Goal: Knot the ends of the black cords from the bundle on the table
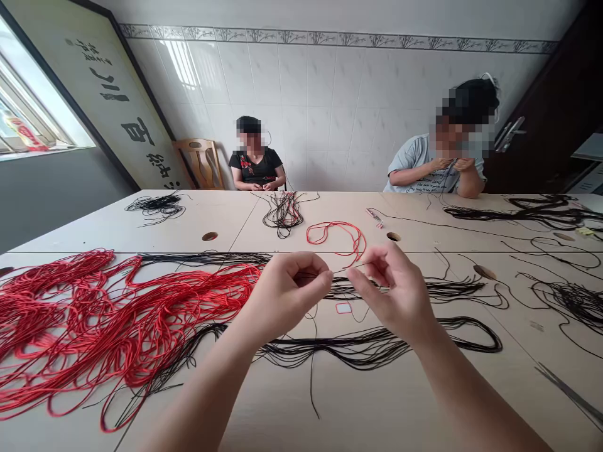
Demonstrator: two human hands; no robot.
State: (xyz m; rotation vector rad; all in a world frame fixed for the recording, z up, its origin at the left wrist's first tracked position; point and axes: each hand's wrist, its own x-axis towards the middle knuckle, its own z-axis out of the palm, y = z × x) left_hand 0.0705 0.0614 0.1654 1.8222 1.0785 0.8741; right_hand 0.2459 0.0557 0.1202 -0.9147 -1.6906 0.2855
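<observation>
Above the table, my left hand (296, 282) is closed in a pinch, thumb against bent forefinger, on a thin dark cord (315, 383) whose tail seems to hang below it. My right hand (393, 285) is just to the right, fingers curled and thumb tip close to the left one. A fine strand seems to run between the two hands into its fingers. Under the hands lie bundles of black cord (339, 355). A small white tag with a red border (343, 308) lies between them. Beyond is a loose loop of red cord (360, 235).
A large tangle of red cord (94, 320) covers the table's left. More black cord (575, 298) lies at right, above dark thin tweezer-like blades (572, 392). Round holes (485, 272) pierce the tabletop (400, 408). Two people sit across; the right one (436, 166) has both hands raised together.
</observation>
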